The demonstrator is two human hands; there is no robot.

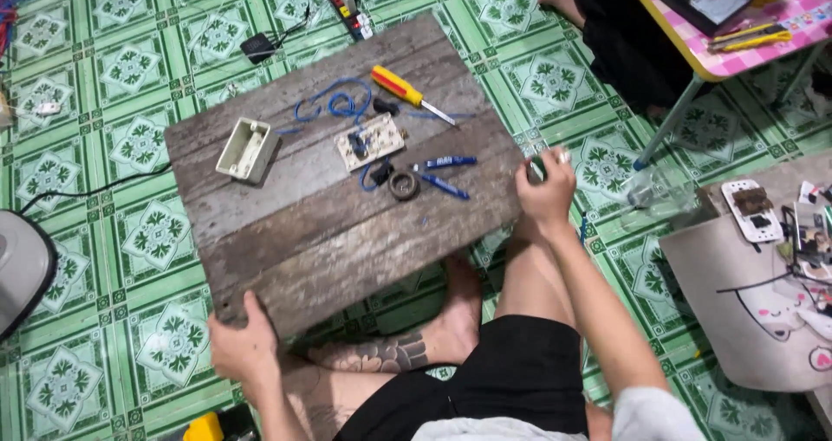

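A weathered grey wooden board [295, 233] lies tilted on the green tiled floor in front of my crossed legs. My left hand [243, 346] grips its near left corner. My right hand [546, 190] grips its right edge. On the board rest a white plastic box [248, 150], a beige switch plate [371, 142] with blue wire [334, 106] looped behind it, a yellow and red screwdriver [400, 88], blue-handled pliers [444, 172] and a small roll of tape [403, 184].
A power strip [348, 8] and a black adapter [257, 47] lie beyond the board. A pink-topped table [693, 51] stands at upper right, with another person's foot [562, 3] beside it. A low stool [754, 320] with parts sits right. A grey appliance [22, 268] is left.
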